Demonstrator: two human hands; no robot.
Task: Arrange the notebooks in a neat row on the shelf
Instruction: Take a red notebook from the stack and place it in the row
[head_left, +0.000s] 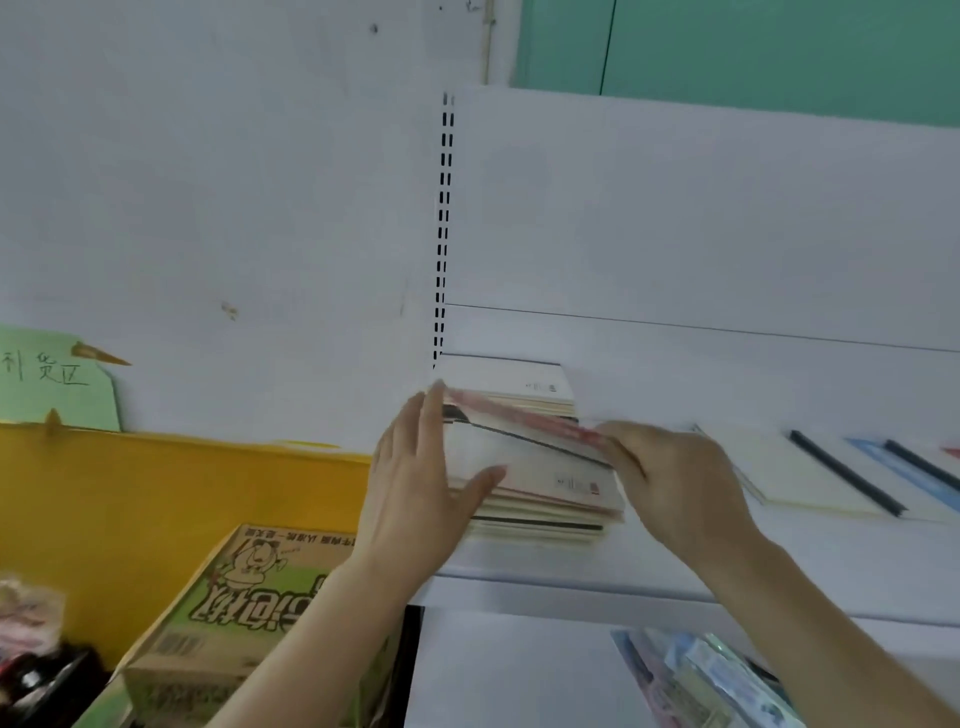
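A stack of notebooks (540, 493) lies flat at the left end of a white shelf (779, 566). On top of it a notebook with a red-edged cover (524, 415) sits tilted. My left hand (415, 483) presses straight fingers against the stack's left side, its thumb lying over the top cover. My right hand (670, 483) grips the right edge of the upper notebooks, fingers curled over them. Behind the stack lies another pale notebook (514, 379), close to the shelf's back panel.
More flat notebooks with black spines (810, 483) and a blue one (914, 478) lie to the right on the shelf. A cardboard box (239, 613) stands lower left before a yellow board (182, 499). Packaged items (711, 680) lie on the shelf below.
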